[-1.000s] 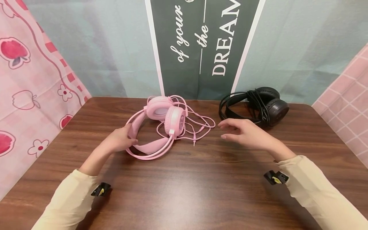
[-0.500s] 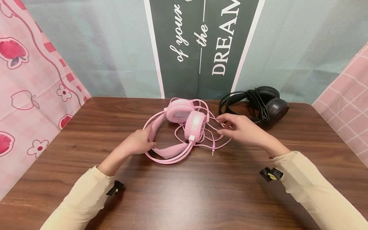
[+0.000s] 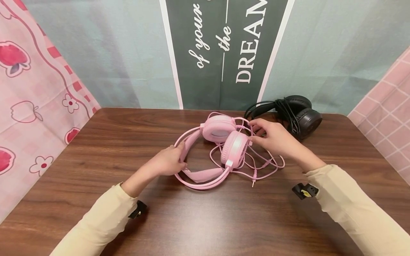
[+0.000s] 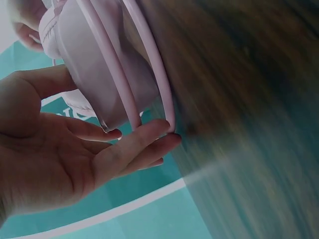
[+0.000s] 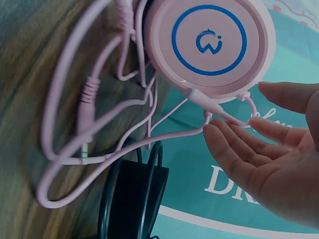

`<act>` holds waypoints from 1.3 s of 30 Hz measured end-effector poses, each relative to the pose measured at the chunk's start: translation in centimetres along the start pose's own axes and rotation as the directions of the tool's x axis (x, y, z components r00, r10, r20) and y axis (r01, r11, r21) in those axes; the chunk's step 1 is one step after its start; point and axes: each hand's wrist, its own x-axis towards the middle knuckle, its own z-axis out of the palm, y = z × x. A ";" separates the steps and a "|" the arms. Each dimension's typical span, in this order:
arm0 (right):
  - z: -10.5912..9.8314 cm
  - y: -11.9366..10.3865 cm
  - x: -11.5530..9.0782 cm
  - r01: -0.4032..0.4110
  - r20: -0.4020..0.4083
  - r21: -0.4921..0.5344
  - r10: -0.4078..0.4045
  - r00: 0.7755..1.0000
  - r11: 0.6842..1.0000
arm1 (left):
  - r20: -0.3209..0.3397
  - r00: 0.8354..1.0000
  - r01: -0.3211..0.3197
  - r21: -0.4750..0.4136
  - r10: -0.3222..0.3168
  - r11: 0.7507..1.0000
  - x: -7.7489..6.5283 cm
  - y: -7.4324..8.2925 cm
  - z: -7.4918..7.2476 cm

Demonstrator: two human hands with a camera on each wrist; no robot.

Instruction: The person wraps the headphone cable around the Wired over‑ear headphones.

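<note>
Pink headphones (image 3: 234,149) lie mid-table, headband toward the left and ear cups toward the right. At the headband, my left hand (image 3: 169,160) grips the curve, thumb on the padded strap (image 4: 94,64) and fingers against the two outer hoops. My right hand (image 3: 276,139) is at the far-right side of the ear cups, fingers fairly straight. In the right wrist view, its fingertips are right at the microphone stub (image 5: 207,102) below the round ear cup (image 5: 164,45). The loose pink cable (image 3: 272,175) spreads right of the cups, its metal plug pointing toward the front.
Black headphones (image 3: 309,122) with their cord wound around them lie at the back right, partly behind my right forearm. A printed cloth (image 3: 128,64) hangs along the table's back edge. Pink patterned cloths flank the brown wooden table (image 3: 205,220) on both sides.
The pink headphones have slid right across the table with my left hand on the headband. My right hand has moved slightly and is now at the ear cups.
</note>
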 end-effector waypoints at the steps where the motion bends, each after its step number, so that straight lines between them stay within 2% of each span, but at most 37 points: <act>1: -0.1 0.0 0.0 -0.001 -0.001 -0.006 0.001 1.000 1.000 | 0.003 1.000 -0.005 0.004 0.005 1.000 0.0 0.2 0.0; 15: -1.8 0.8 0.1 0.052 -0.008 -0.084 -0.053 0.999 0.995 | 0.025 0.999 -0.041 0.019 0.041 0.999 0.4 1.4 0.3; 25: -2.3 1.1 -0.4 -0.043 0.129 0.115 0.028 0.991 0.992 | 0.039 0.998 -0.059 0.025 0.058 0.998 0.8 1.8 0.2; 30: -2.3 1.3 -0.7 -0.059 0.151 0.127 0.039 0.988 0.990 | 0.019 0.999 -0.037 -0.016 0.038 0.999 1.1 1.4 0.2; 35: -2.4 1.5 -0.9 -0.075 0.156 0.137 0.053 0.986 0.988 | -0.007 1.000 0.006 -0.107 -0.007 0.994 1.2 0.9 -0.3; 39: -2.5 1.8 -1.1 -0.069 0.138 0.106 0.054 0.989 0.992 | -0.044 0.998 0.045 -0.138 -0.052 0.989 1.0 0.4 -0.7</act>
